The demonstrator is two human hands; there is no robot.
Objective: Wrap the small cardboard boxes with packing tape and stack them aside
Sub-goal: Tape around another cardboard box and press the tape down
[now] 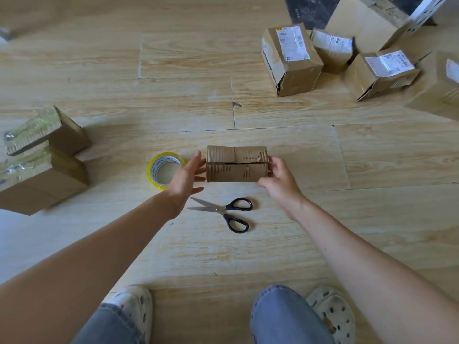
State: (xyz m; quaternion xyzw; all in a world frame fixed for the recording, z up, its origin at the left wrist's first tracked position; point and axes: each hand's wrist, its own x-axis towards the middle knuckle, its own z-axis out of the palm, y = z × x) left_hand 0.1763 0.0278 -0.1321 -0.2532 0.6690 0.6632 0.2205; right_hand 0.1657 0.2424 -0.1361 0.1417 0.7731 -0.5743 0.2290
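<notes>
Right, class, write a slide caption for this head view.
Packing step: left hand presses, right hand grips a small cardboard box; tape roll and scissors lie nearby.

The left hand [185, 180] presses flat on the left end of a small cardboard box [237, 165]. The right hand [280, 180] grips its right end. A yellow tape roll [165, 171] sits just left. Scissors [226, 212] lie nearer.
</notes>
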